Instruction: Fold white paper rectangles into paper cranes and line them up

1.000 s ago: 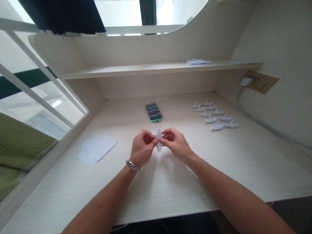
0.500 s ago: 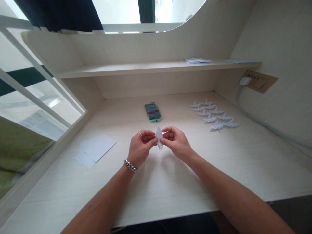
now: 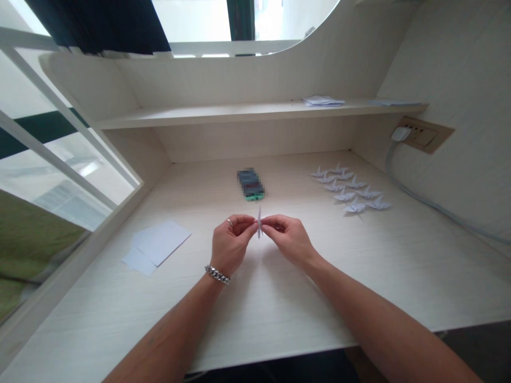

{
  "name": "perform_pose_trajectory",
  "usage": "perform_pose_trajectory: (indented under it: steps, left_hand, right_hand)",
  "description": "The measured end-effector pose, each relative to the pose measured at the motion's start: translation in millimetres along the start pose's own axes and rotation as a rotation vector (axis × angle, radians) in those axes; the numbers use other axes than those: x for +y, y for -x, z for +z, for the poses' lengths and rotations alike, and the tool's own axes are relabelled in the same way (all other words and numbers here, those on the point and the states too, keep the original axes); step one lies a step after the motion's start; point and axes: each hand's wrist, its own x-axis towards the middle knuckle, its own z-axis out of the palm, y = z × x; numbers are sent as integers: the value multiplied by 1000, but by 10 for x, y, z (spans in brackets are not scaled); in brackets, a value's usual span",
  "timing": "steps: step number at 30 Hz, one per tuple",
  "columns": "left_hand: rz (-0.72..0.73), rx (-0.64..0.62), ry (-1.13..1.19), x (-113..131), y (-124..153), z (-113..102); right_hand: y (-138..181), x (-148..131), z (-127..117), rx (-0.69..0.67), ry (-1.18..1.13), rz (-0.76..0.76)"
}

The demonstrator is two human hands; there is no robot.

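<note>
A small piece of folded white paper (image 3: pixel 259 222) stands upright between my hands, its narrow edge towards me. My left hand (image 3: pixel 231 239), with a ring and a chain bracelet, pinches it from the left between thumb and fingers. From the other side my right hand (image 3: pixel 290 238) pinches it the same way. Both hands are above the desk, in front of a phone-like object (image 3: pixel 250 184) that is blurred out. Several folded white paper cranes (image 3: pixel 351 189) sit in rows to the right.
Flat white paper sheets (image 3: pixel 162 242) lie on the desk (image 3: pixel 279 319) at the left. More paper (image 3: pixel 323 100) rests on the shelf (image 3: pixel 223 113). A plug and cable (image 3: pixel 419 198) run from the wall socket (image 3: pixel 425 134) down the right side.
The folded paper has turned from showing a wider diamond-shaped face to a thin edge. My fingertips have come closer together around it.
</note>
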Motion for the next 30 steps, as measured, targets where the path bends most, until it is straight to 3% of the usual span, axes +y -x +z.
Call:
perform_pose_trajectory:
  steps: [6, 11, 13, 17, 25, 30]
  left_hand:
    - [1, -112, -14, -45, -7, -4]
    - [-1, -12, -125, -25, -56, -57]
    - [-22, -60, -140, -9, -72, -86]
    - [-130, -198, -62, 31, -78, -109]
    - [-279, -213, 182, 111, -48, -104]
    - [-237, -198, 150, 120, -39, -92]
  right_hand:
    - [-71, 65, -17, 3, -163, 109]
    - [-87, 67, -14, -18, -265, 232]
    - [-79, 46, -9, -31, -291, 260]
    - [-66, -10, -27, -64, -280, 289]
    - [-55, -97, -66, -131, -405, 337]
    - [-47, -110, -68, -139, -447, 356]
